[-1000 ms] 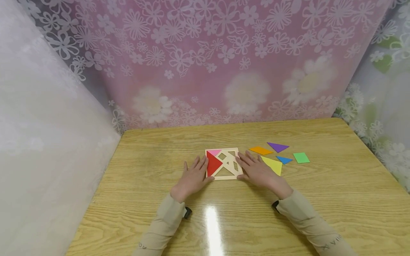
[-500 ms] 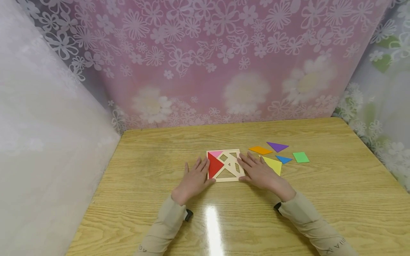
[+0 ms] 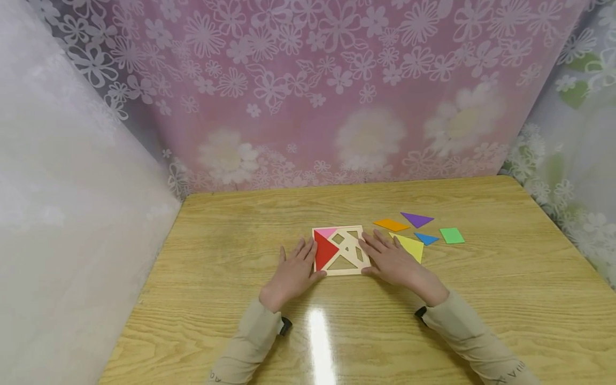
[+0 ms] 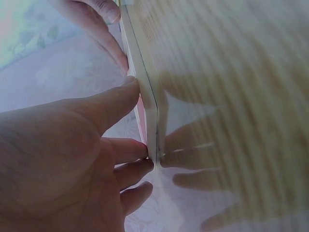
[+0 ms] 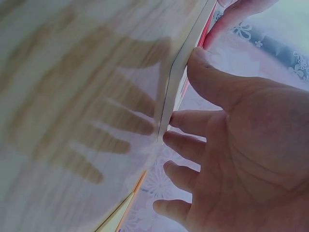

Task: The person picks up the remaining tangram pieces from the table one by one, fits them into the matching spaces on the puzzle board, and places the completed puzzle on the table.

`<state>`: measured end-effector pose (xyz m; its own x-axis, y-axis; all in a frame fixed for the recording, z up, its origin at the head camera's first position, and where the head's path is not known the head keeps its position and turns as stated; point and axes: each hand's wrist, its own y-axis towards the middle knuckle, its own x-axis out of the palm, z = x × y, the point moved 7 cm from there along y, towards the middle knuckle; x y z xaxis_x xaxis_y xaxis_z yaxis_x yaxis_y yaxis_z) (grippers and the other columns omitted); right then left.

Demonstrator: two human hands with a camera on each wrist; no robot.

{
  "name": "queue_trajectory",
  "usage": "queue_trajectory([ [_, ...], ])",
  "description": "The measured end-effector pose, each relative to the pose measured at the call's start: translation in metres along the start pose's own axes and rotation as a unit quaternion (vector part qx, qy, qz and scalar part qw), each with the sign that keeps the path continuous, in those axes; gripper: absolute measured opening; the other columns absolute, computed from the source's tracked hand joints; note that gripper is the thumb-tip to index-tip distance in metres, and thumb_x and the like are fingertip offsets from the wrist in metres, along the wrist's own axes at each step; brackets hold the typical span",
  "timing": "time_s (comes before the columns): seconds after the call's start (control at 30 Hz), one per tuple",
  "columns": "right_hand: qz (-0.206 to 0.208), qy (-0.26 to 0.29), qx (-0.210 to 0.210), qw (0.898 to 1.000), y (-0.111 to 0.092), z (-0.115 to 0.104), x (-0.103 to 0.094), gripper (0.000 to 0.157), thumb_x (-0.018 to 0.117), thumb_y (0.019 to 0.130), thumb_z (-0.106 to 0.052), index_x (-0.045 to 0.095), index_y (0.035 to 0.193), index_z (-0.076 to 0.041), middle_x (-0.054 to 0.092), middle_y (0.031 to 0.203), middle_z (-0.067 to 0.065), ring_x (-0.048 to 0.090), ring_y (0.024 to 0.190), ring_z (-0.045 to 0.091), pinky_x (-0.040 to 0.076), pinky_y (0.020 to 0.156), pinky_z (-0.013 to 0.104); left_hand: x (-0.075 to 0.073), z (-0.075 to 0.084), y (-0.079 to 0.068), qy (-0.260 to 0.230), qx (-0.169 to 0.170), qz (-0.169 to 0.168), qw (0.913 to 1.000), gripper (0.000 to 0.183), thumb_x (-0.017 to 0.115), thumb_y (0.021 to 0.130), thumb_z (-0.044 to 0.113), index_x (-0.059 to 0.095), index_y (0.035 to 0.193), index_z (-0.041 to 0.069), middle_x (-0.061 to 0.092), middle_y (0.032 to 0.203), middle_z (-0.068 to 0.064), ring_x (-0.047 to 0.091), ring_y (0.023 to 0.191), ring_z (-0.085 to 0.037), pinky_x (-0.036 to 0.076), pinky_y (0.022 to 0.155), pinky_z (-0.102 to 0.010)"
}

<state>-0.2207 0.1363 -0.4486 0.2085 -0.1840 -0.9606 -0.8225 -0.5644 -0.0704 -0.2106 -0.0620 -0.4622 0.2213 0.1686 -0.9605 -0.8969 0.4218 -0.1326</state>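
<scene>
A pale wooden tangram board [image 3: 343, 272] lies flat on the table between both hands. Set in its left side are a large red triangle [image 3: 324, 250] and a pink piece [image 3: 326, 232]; the other cut-outs show the table through them. Fingers of the left hand [image 3: 291, 275] rest along the board's left edge, its thumb at the near corner. Opposite, the right hand [image 3: 395, 263] touches the right edge with outstretched fingers and thumb. Both wrist views show thumb and fingertips against the board's edge [image 4: 148, 92]. A yellow triangle [image 3: 410, 246] is partly hidden behind the right hand.
Right of the board lie an orange parallelogram [image 3: 392, 224], a purple triangle [image 3: 417, 219], a small blue triangle [image 3: 426, 239] and a green square [image 3: 452, 235]. Flowered curtains [image 3: 298, 107] border the wooden table [image 3: 231, 230] at the back and sides.
The board has slid slightly right and nearer the person, with both hands moving along at its edges. The loose pieces have stayed in place.
</scene>
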Motion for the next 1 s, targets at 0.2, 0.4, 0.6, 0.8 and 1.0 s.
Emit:
queue_trajectory([
  [0.2, -0.002, 0.000, 0.009, 1.000, -0.005, 0.000, -0.002, 0.068, 0.063, 0.100, -0.034, 0.040, 0.153, 0.002, 0.032, 0.161, 0.023, 0.022, 0.149, 0.048, 0.020, 0.113, 0.072, 0.001, 0.004, -0.001, 0.007, 0.002, -0.002, 1.0000, 0.076, 0.054, 0.102, 0.048, 0.030, 0.159, 0.003, 0.024, 0.167, -0.011, 0.019, 0.155, -0.031, 0.015, 0.117, -0.070],
  [0.4, 0.008, -0.004, 0.004, 1.000, -0.009, 0.000, -0.002, 0.068, 0.064, 0.100, -0.033, 0.041, 0.153, 0.002, 0.033, 0.160, 0.023, 0.022, 0.149, 0.048, 0.022, 0.112, 0.072, 0.000, 0.007, -0.003, 0.007, 0.005, -0.002, 1.0000, 0.076, 0.054, 0.102, 0.049, 0.031, 0.159, 0.004, 0.024, 0.167, -0.011, 0.019, 0.155, -0.031, 0.015, 0.117, -0.070],
  [0.6, 0.014, -0.013, 0.003, 1.000, -0.011, 0.001, -0.002, 0.068, 0.066, 0.098, -0.033, 0.042, 0.152, 0.003, 0.034, 0.160, 0.023, 0.023, 0.149, 0.048, 0.024, 0.112, 0.072, 0.002, 0.009, -0.003, 0.014, 0.012, 0.004, 0.9998, 0.077, 0.054, 0.102, 0.050, 0.031, 0.159, 0.004, 0.025, 0.166, -0.011, 0.020, 0.155, -0.030, 0.016, 0.117, -0.069],
  [0.8, 0.014, -0.023, 0.005, 1.000, -0.015, 0.002, -0.002, 0.068, 0.066, 0.098, -0.034, 0.044, 0.151, 0.002, 0.037, 0.159, 0.023, 0.025, 0.148, 0.048, 0.025, 0.111, 0.072, 0.002, 0.012, -0.003, 0.010, 0.023, 0.008, 0.9997, 0.077, 0.055, 0.101, 0.049, 0.032, 0.158, 0.004, 0.027, 0.166, -0.011, 0.022, 0.154, -0.031, 0.017, 0.116, -0.070],
  [1.0, 0.014, -0.018, 0.003, 1.000, -0.019, 0.002, -0.003, 0.069, 0.067, 0.097, -0.034, 0.044, 0.151, 0.003, 0.037, 0.159, 0.023, 0.025, 0.148, 0.048, 0.025, 0.110, 0.073, 0.003, 0.013, -0.005, 0.011, 0.028, 0.010, 0.9995, 0.076, 0.057, 0.101, 0.049, 0.034, 0.158, 0.004, 0.028, 0.165, -0.011, 0.023, 0.154, -0.031, 0.017, 0.116, -0.069],
])
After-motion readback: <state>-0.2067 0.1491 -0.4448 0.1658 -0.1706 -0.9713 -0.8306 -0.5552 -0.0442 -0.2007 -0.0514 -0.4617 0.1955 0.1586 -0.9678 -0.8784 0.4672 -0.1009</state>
